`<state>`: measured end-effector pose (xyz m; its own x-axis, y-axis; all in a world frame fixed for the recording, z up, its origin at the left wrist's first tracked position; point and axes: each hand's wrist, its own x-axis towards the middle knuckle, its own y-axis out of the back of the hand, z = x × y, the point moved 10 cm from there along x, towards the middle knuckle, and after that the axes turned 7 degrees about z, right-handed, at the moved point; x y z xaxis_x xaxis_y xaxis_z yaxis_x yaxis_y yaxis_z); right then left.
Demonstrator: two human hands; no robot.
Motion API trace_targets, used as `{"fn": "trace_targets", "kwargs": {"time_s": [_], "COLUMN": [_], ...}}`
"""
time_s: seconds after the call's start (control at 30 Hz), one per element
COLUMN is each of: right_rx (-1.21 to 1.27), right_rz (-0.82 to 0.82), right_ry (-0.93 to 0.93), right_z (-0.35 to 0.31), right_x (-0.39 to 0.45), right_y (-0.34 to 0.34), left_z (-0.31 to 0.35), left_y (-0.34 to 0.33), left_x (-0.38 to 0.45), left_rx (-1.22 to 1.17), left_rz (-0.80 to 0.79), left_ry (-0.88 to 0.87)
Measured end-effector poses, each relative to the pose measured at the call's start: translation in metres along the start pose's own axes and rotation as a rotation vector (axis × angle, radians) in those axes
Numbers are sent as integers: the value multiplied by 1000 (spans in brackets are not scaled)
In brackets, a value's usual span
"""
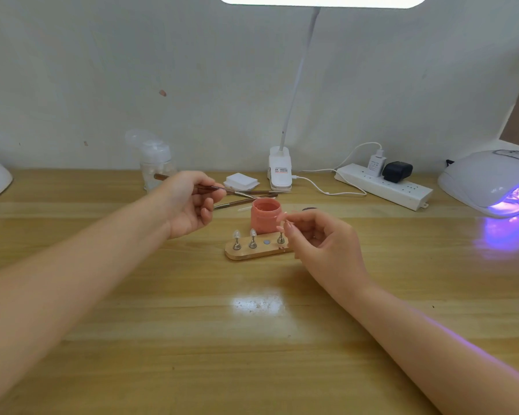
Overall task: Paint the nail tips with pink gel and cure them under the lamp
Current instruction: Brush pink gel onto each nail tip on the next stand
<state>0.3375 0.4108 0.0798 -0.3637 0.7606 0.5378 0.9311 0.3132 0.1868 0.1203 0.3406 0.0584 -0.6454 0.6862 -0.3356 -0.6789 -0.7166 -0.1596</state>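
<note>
my left hand palm-up, fingers pinching a brush over the pink gel jar. my right hand curled, fingertips gripping a pink nail tip beside the jar, above the wooden holder. lit curing lamp far right.

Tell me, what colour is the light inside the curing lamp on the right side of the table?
Purple-violet. The curing lamp glows so in the head view.

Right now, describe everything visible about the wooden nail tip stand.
The wooden nail tip stand is a flat, light wood strip with rounded ends, lying on the table just before the pink gel jar. Three small metal pegs stand upright; two carry clear tips. One round grey socket is empty. The right hand hides its right end.
</note>
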Motion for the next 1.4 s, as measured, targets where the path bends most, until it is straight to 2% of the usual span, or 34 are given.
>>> {"fn": "trace_targets", "kwargs": {"time_s": [0.13, 0.33, 0.5, 0.57, 0.63, 0.77, 0.9, 1.1, 1.4], "right_rx": [20, 59, 40, 11, -22, -52, -89, -163, -190], "right_rz": [-3, 34, 22, -7, -26, -22, 12, 38, 55], "right_ry": [0, -40, 7, 48, 97, 133, 200, 284, 340], "right_z": [-1, 3, -1, -3, -7, -10, -13, -17, -21], "right_x": [0, 3, 3, 2, 0, 0, 1, 1, 0], "right_y": [1, 5, 4, 0, -2, -2, 3, 5, 6], "left_z": [-8, -12, -10, -4, 7, 20, 16, 11, 8], "left_y": [3, 11, 9, 7, 5, 0, -18, -30, -31], "left_x": [-1, -7, -21, -29, -45, -98, -131, -147, -145], "left_rx": [26, -48, -124, -140, -95, 283, 521, 644, 664], "left_rz": [32, 52, 40, 12, -27, -45, -114, -130, -147], "left_ry": [7, -35, -97, -207, -417, -955, -1210, -1398, -1415]}}
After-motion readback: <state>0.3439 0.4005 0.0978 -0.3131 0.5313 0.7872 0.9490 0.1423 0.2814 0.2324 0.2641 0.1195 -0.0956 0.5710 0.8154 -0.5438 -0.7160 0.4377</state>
